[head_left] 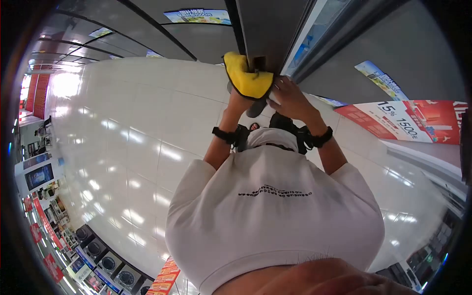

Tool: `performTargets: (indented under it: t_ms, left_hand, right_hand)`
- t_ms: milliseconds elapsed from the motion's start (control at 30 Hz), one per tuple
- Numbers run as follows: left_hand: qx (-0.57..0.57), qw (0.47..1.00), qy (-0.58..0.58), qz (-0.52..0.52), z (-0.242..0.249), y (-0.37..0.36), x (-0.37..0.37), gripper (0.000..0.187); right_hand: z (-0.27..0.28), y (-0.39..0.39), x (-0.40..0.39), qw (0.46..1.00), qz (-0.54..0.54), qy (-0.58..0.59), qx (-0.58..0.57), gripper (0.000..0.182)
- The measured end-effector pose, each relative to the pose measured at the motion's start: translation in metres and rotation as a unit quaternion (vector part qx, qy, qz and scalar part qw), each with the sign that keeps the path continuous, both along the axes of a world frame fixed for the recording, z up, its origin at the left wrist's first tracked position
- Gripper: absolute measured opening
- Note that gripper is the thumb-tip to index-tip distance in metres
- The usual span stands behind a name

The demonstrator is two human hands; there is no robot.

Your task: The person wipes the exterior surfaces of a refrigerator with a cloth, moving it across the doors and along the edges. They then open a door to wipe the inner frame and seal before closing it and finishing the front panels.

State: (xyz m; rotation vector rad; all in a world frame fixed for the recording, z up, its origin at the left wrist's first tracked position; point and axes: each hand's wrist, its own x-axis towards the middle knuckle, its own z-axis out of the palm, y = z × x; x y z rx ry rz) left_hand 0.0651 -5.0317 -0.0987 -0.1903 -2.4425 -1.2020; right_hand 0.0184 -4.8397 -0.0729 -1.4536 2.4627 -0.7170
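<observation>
A yellow cloth (253, 84) with a dark edge is bunched against the edge of a dark grey appliance door (275, 29). My left hand (239, 102) is closed on this cloth, which hides most of its fingers. Beside the cloth's right corner is my right hand (291, 101), its thumb apart from the fingers and its fingertips close to the door's lower part. Nothing shows in the right hand's grasp, and a ring is on one finger. Both wrists wear black straps.
More dark appliance fronts with colourful stickers (196, 16) line the top. To the right stands a red and white promotional sign (403, 122). Shiny pale floor tiles (132, 128) spread to the left. Several front-loading washers (108, 263) stand at the lower left.
</observation>
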Motion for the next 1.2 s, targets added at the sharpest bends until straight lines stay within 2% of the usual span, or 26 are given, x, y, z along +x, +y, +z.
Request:
performTargets:
  t_ms: [67,100,133,200,233,300,333,367,400,433,467,533,600,667,700,800,833,867,933,1067,1200]
  left_hand:
    - [-0.103,0.987,0.127,-0.01,-0.023,-0.008,-0.018,0.026]
    - [-0.184,0.961,0.192,-0.079,-0.019,-0.01,-0.02,0.019]
    - [-0.184,0.961,0.193,-0.078,-0.04,-0.01,-0.022,0.019]
    - [0.03,0.999,0.04,-0.008,-0.094,-0.006,-0.023,0.021]
    - [-0.021,0.999,0.031,0.018,-0.097,-0.005,-0.02,0.027]
    - [-0.017,0.999,0.032,0.011,-0.093,0.005,-0.019,0.028]
    - [-0.013,0.999,0.033,0.004,-0.097,0.013,-0.047,0.028]
    - [-0.009,0.999,0.036,-0.007,-0.094,0.012,-0.035,0.029]
    - [-0.004,0.999,0.039,-0.019,-0.089,0.009,-0.011,0.029]
    - [0.003,0.999,0.042,-0.03,-0.099,0.022,-0.076,0.029]
    - [0.012,0.998,0.047,-0.039,-0.1,0.021,-0.083,0.03]
    - [0.028,0.996,0.07,-0.05,-0.099,0.02,-0.097,0.031]
    - [0.038,0.994,0.085,-0.051,-0.099,0.013,-0.104,0.032]
    - [0.036,0.994,0.094,-0.053,-0.096,0.008,-0.106,0.033]
    - [0.034,0.993,0.096,-0.052,-0.096,0.004,-0.105,0.033]
    - [0.034,0.993,0.105,-0.048,-0.092,-0.006,-0.107,0.035]
    - [0.034,0.992,0.112,-0.047,-0.09,-0.005,-0.109,0.035]
    - [0.033,0.992,0.116,-0.045,-0.089,0.001,-0.107,0.035]
    - [0.03,0.991,0.12,-0.042,-0.086,-0.002,-0.103,0.036]
    - [0.012,0.99,0.138,-0.015,-0.08,-0.005,-0.104,0.038]
    - [-0.008,0.987,0.159,-0.014,-0.065,-0.008,-0.073,0.04]
  right_hand:
    - [-0.01,0.001,0.01,0.996,-0.013,0.019,0.082,0.053]
    - [-0.014,0.004,0.01,0.987,-0.012,-0.04,0.152,0.052]
    - [0.003,0.003,0.01,0.987,-0.012,-0.039,0.153,0.052]
    - [0.046,0.006,0.011,0.947,0.069,-0.177,0.26,0.05]
    - [0.066,0.005,0.017,0.966,0.082,-0.182,0.167,0.052]
    - [0.116,-0.001,0.031,0.984,0.134,-0.102,-0.056,0.053]
    - [0.139,-0.001,0.039,0.968,0.145,-0.15,-0.142,0.049]
    - [0.161,-0.002,0.045,0.943,0.15,-0.193,-0.227,0.046]
    - [0.177,-0.003,0.049,0.913,0.192,-0.157,-0.323,0.046]
    - [0.19,-0.004,0.053,0.874,0.243,-0.173,-0.384,0.044]
    - [0.199,-0.012,0.057,0.838,0.299,-0.118,-0.441,0.044]
    - [0.21,-0.034,0.086,0.788,0.227,-0.014,-0.572,0.053]
    - [0.214,-0.054,0.097,0.783,0.228,0.02,-0.579,0.049]
    - [0.221,-0.074,0.106,0.717,0.15,0.139,-0.666,0.045]
    - [0.228,-0.054,0.106,0.751,0.21,-0.009,-0.626,0.041]
    - [0.231,-0.058,0.106,0.729,0.226,-0.039,-0.645,0.039]
    - [0.225,-0.068,0.112,0.68,0.23,-0.058,-0.694,0.038]
    - [0.224,-0.067,0.111,0.681,0.231,-0.061,-0.692,0.038]
    - [0.224,-0.066,0.107,0.732,0.313,-0.112,-0.595,0.043]
    - [0.213,-0.078,0.106,0.752,0.307,-0.098,-0.575,0.053]
    - [0.184,-0.072,0.088,0.879,0.296,0.031,-0.372,0.044]
